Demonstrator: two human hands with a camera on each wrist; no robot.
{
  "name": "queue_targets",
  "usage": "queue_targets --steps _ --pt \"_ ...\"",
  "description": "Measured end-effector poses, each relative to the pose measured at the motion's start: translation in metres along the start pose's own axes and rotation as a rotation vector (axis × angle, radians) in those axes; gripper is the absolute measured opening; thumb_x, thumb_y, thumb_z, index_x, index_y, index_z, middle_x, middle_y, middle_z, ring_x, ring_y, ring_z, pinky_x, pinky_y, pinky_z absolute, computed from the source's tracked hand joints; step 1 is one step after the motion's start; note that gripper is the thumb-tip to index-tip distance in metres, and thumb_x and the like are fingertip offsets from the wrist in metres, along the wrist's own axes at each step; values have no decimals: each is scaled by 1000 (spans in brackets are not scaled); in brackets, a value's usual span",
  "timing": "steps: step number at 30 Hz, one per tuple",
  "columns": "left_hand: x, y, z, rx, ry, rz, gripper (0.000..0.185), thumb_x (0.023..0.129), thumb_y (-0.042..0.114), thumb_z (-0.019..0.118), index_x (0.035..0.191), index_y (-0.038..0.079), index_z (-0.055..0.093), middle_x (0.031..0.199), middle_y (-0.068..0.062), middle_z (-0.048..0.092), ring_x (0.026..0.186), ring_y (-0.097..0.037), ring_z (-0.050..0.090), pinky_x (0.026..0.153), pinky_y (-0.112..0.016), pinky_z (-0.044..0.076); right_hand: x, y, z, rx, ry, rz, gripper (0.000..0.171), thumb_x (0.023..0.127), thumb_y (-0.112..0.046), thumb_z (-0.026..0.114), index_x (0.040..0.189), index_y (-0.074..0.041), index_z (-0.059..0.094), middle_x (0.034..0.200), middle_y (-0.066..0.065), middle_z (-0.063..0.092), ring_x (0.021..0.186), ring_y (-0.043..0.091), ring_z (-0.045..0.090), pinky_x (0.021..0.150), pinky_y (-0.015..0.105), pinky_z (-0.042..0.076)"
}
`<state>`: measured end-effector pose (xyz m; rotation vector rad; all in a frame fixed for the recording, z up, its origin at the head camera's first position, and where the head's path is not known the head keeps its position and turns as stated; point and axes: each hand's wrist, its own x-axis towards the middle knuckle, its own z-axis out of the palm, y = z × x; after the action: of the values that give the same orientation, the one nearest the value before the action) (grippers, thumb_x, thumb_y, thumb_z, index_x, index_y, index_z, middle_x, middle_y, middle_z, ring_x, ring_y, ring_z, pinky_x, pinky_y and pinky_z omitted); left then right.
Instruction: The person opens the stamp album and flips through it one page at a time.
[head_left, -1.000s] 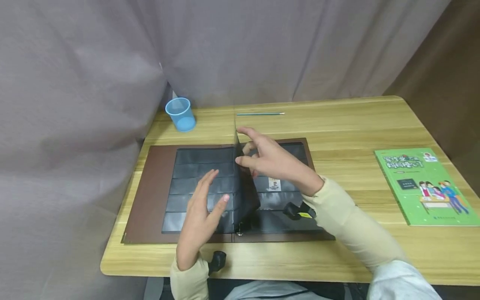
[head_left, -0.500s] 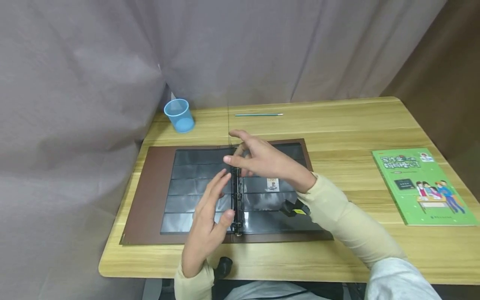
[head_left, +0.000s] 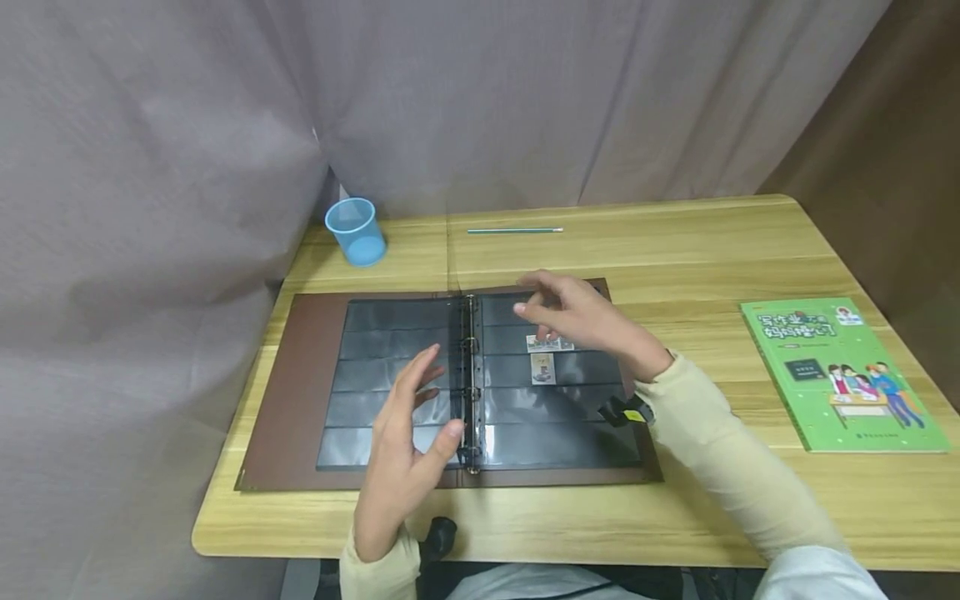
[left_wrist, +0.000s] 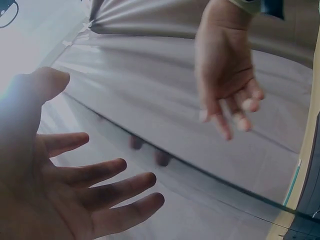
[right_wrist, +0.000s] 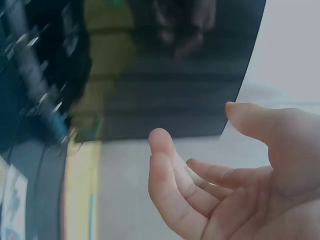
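Observation:
A brown ring binder (head_left: pixel 296 392) lies open on the wooden table (head_left: pixel 705 250), showing black pocket pages on both sides of its metal rings (head_left: pixel 471 375). One dark page (right_wrist: pixel 175 100) stands almost on edge above the spine, and neither hand holds it. My left hand (head_left: pixel 405 433) hovers over the left page near the rings, fingers straight and spread (left_wrist: pixel 100 175). My right hand (head_left: pixel 577 321) hangs over the right page with loosely curved fingers (right_wrist: pixel 170 190) and holds nothing. Two small stamps (head_left: pixel 543 358) sit in the right page's pockets just below it.
A blue mesh cup (head_left: pixel 356 231) stands at the table's back left. A thin green pencil (head_left: pixel 514 230) lies behind the binder. A green booklet (head_left: pixel 840 375) lies at the right. Grey curtain encloses the back and left sides.
The page my right hand was lifting has swung up from its rightward lean to nearly upright. My right hand has let it go and moved right. The left hand barely moved.

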<state>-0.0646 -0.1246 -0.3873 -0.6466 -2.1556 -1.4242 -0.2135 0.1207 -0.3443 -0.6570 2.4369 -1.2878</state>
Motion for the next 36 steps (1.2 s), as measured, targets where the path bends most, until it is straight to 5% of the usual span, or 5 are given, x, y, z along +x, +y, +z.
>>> queue_targets --steps 10,17,23,28,36 --pt "-7 -6 -9 34 114 88 54 105 32 50 144 -5 48 142 -23 53 118 -34 60 90 -43 56 -4 67 -20 -74 96 96 52 102 -17 61 142 12 44 100 21 67 74 22 63 67 33 55" --pt "-13 -8 -17 108 179 76 49 105 30 51 141 -2 53 140 -20 57 119 -34 60 92 -31 53 -2 99 -26 -197 120 139 58 98 -16 66 142 15 43 124 33 60 115 45 58 98 55 46" --pt "-19 -13 -24 148 225 -2 47 98 19 61 140 -3 54 138 -20 58 115 -31 61 93 -23 49 0 122 -27 -293 73 198 78 93 -18 73 149 15 30 149 39 36 138 53 34 113 62 28" --pt "-26 -17 -29 211 281 -92 52 88 2 67 139 -3 55 137 -19 60 112 -27 61 93 -18 47 3 136 -25 -342 42 250 91 90 -22 77 152 16 22 155 40 24 143 54 24 115 63 23" --pt "-32 -24 -37 229 377 -153 51 88 -8 64 138 -5 55 132 -20 63 118 -20 61 95 -18 47 6 145 -21 -337 19 275 102 89 -24 79 152 18 11 159 40 9 148 52 11 119 59 14"
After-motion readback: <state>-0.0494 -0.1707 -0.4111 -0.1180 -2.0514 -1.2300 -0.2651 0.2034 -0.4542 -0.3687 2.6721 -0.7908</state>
